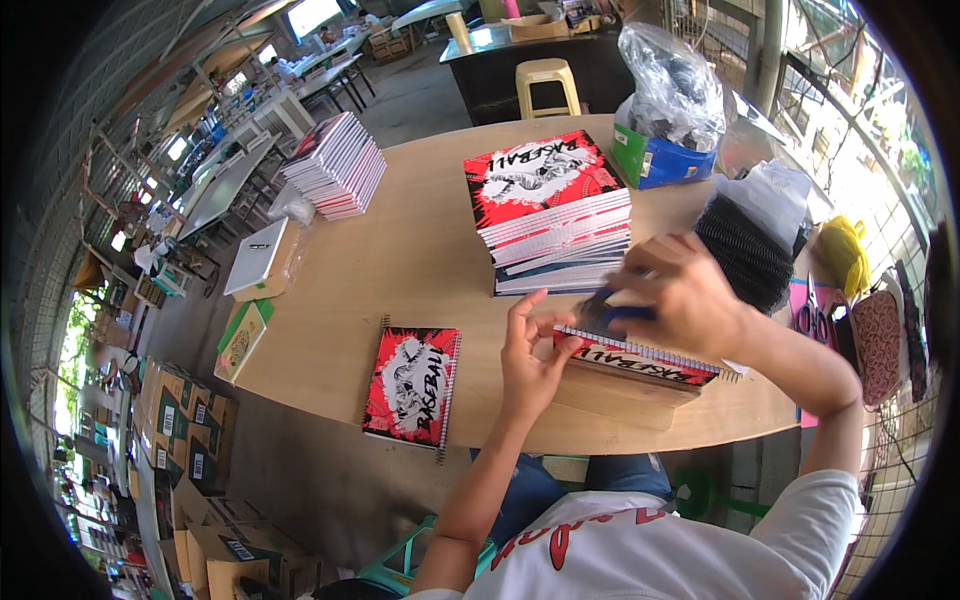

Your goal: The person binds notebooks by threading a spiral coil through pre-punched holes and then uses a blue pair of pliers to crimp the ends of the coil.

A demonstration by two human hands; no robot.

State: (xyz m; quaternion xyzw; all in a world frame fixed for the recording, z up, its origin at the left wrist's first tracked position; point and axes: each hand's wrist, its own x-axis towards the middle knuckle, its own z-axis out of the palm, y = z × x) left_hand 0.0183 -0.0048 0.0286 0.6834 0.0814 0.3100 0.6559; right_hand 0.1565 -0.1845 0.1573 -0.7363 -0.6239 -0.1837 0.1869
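Note:
A red, black and white spiral notebook stands on its edge near the table's front, its wire coil facing up. My left hand pinches the coil's left end between thumb and fingers. Over the coil, my right hand is closed around a blue-handled tool that looks like pliers; its head is blurred beside my left fingertips. Loose coil wire sticks out at the notebook's right end. Left of my hands, another notebook lies flat, coil ends protruding. Behind them rises a tall stack of matching notebooks.
On the wooden table stand a second notebook stack and a white-topped box. To the right are black coils, scissors, a patterned pouch and a blue-green box with plastic bags. Cardboard boxes sit lower left.

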